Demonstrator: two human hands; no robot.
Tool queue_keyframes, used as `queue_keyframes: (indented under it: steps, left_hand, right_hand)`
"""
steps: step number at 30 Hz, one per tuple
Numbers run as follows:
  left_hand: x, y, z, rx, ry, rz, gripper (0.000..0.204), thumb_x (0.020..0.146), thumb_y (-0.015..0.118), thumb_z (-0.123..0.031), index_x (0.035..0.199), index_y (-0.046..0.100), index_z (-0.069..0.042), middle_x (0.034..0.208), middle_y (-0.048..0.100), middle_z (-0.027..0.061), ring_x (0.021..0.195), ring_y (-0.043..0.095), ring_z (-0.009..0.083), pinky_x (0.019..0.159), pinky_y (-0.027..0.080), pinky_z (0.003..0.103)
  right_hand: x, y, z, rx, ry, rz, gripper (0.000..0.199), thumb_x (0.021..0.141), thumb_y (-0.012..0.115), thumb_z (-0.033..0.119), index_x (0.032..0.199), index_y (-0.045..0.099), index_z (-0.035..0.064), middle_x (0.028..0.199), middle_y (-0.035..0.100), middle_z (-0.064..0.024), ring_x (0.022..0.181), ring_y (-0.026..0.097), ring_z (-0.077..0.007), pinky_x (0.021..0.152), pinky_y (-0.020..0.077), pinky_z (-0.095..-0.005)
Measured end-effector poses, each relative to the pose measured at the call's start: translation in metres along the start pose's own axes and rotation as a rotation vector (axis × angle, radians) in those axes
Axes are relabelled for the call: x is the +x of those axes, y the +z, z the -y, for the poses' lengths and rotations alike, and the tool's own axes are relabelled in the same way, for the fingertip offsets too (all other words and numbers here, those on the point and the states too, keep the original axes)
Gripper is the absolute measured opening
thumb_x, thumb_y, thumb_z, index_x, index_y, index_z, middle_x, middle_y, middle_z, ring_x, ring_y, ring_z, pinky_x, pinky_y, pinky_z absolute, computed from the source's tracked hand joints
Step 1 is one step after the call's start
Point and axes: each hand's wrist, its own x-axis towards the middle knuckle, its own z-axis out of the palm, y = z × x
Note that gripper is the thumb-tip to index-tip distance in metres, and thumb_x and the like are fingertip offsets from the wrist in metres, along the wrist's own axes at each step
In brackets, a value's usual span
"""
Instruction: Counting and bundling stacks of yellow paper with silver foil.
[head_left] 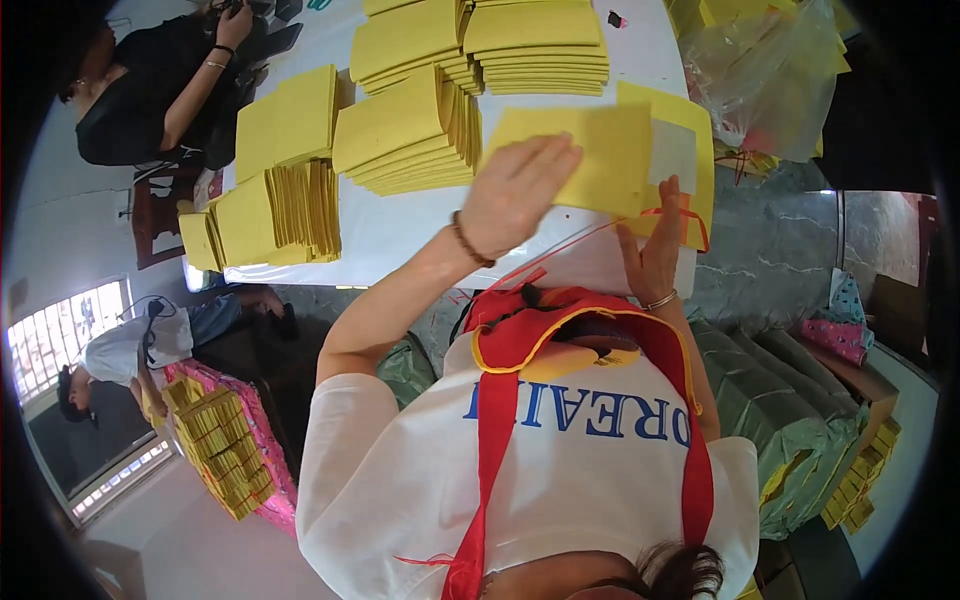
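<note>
A flat yellow paper piece (605,145) lies near the table's right edge. My left hand (520,195) rests on its left part, fingers stretched out and slightly blurred. My right hand (655,245) is at its lower right corner, fingers extended and thumb apart; whether it touches the paper I cannot tell. Beneath and to the right lies a larger yellow sheet (703,140) with a pale patch (675,150). A red ribbon (704,232) loops by my right fingers, and a thin red string runs left from there.
Folded yellow paper stacks (400,145) fill the white table's (400,235) left and far side. A clear plastic bag (770,75) stands at the right. Green wrapped bundles (780,420) lie lower right. One person (150,80) sits far left; another (140,350) handles yellow bundles (220,440).
</note>
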Motion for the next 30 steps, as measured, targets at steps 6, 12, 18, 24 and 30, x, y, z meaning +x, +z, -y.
queue_keyframes:
  steps: [6, 12, 18, 24, 30]
  left_hand:
    - [-0.025, -0.075, 0.074, 0.403, -0.147, -0.122, 0.053, 0.063, 0.052, 0.006, 0.115, 0.054, -0.005, 0.112, 0.058, 0.0106, 0.098, 0.055, 0.0274, 0.082, 0.043, 0.037]
    - [-0.084, -0.089, 0.131, 0.454, -0.310, 0.188, 0.054, 0.071, 0.055, 0.002, 0.122, 0.048, -0.014, 0.117, 0.056, 0.0045, 0.099, 0.053, 0.0261, 0.082, 0.042, 0.036]
    - [-0.080, -0.082, 0.136, 0.429, -0.297, 0.262, 0.051, 0.073, 0.057, -0.004, 0.123, 0.048, -0.016, 0.116, 0.056, 0.0035, 0.100, 0.053, 0.0235, 0.083, 0.041, 0.036]
    - [-0.082, -0.073, 0.134, 0.461, -0.273, 0.252, 0.051, 0.073, 0.057, -0.006, 0.122, 0.050, -0.018, 0.116, 0.056, 0.0027, 0.101, 0.052, 0.0223, 0.082, 0.041, 0.035]
    - [-0.079, -0.063, 0.134, 0.382, -0.274, 0.300, 0.051, 0.073, 0.059, -0.008, 0.122, 0.050, -0.019, 0.115, 0.056, 0.0025, 0.100, 0.052, 0.0229, 0.083, 0.040, 0.037]
  right_hand:
    - [-0.010, 0.010, -0.007, -0.097, 0.037, 0.277, 0.054, 0.082, 0.057, 0.018, 0.131, 0.037, 0.0053, 0.134, 0.036, -0.0176, 0.121, 0.039, -0.0320, 0.096, 0.0316, -0.0442]
    - [-0.016, 0.026, 0.011, 0.119, -0.036, 0.397, 0.035, 0.081, 0.057, 0.011, 0.116, 0.053, 0.0034, 0.116, 0.054, -0.0155, 0.107, 0.051, -0.0309, 0.087, 0.0419, -0.0362]
    - [-0.029, 0.031, 0.021, 0.202, -0.043, 0.670, 0.026, 0.081, 0.057, 0.010, 0.106, 0.058, 0.0073, 0.103, 0.060, -0.0102, 0.092, 0.057, -0.0277, 0.079, 0.0455, -0.0345]
    - [-0.027, 0.035, 0.029, 0.360, 0.111, 0.866, 0.021, 0.079, 0.059, 0.011, 0.100, 0.060, 0.0082, 0.091, 0.061, -0.0086, 0.084, 0.058, -0.0254, 0.073, 0.0464, -0.0313]
    - [-0.025, 0.043, 0.028, 0.515, 0.198, 0.989, 0.024, 0.082, 0.059, 0.012, 0.105, 0.058, 0.0043, 0.095, 0.061, -0.0091, 0.085, 0.059, -0.0188, 0.074, 0.0463, -0.0271]
